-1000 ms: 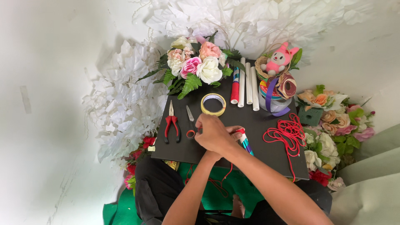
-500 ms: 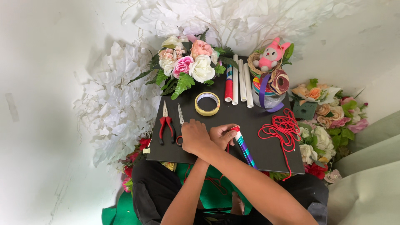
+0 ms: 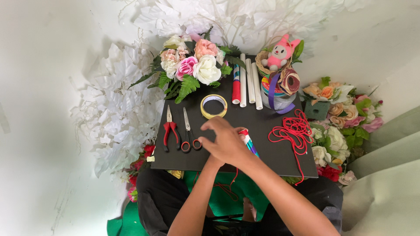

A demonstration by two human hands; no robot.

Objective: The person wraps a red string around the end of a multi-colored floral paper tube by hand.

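Note:
My left hand (image 3: 220,140) hovers over the black board (image 3: 262,118), its fingers spread, close to the orange-handled scissors (image 3: 189,133) and just below the yellow tape roll (image 3: 214,106). It holds nothing. My right hand (image 3: 243,152) lies right behind it, mostly covered, and grips a red-capped tube with a blue and green body (image 3: 249,142). A thin red string (image 3: 231,180) hangs below the hands over the board's near edge.
Red-handled pliers (image 3: 169,131) lie left of the scissors. A coil of red cord (image 3: 294,130) lies on the right. At the back are a flower bouquet (image 3: 192,65), white and red rods (image 3: 247,81), a ribbon-wrapped jar (image 3: 278,94) and a pink plush toy (image 3: 280,50). More flowers (image 3: 339,109) lie to the right.
My left hand has drawn away from my right hand and spread its fingers toward the scissors. The right hand still grips the tube.

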